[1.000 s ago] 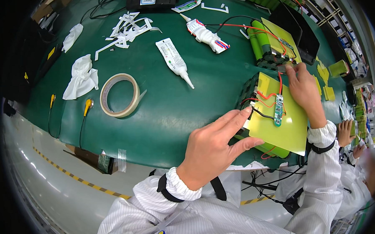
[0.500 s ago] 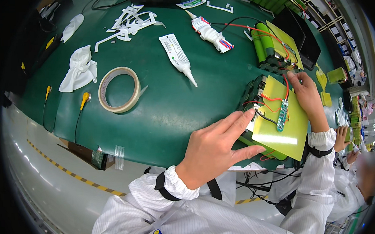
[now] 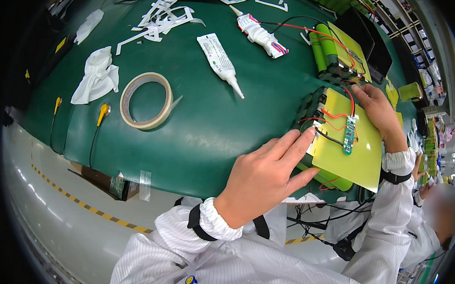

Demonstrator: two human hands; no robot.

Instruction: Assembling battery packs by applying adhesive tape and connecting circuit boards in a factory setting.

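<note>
A battery pack [image 3: 332, 181] of green cells lies at the table's front right, a yellow insulating sheet [image 3: 363, 161] on top. On the sheet sits a small green circuit board [image 3: 349, 135] with red and black wires. My left hand [image 3: 269, 175] rests against the pack's left side, fingers stretched out and thumb apart, fingertips near a white patch by the black wire. At the far right side, my right hand [image 3: 381, 112] grips the pack's edge, thumb on top; its other fingers are largely hidden. Just beyond stands a second wired battery pack [image 3: 325, 51].
On the green table [image 3: 187, 149] lie a tape roll [image 3: 126, 103], a white glue tube [image 3: 218, 58], a crumpled tube [image 3: 261, 35], white paper strips [image 3: 164, 25], and a white cloth [image 3: 96, 76]. A yellow-ended lead [image 3: 103, 114] hangs over the edge. A co-worker [image 3: 434, 219] sits at right.
The view has shifted slightly. The pack and both my hands keep nearly the same places against each other; my right hand sits slightly lower along the pack's edge.
</note>
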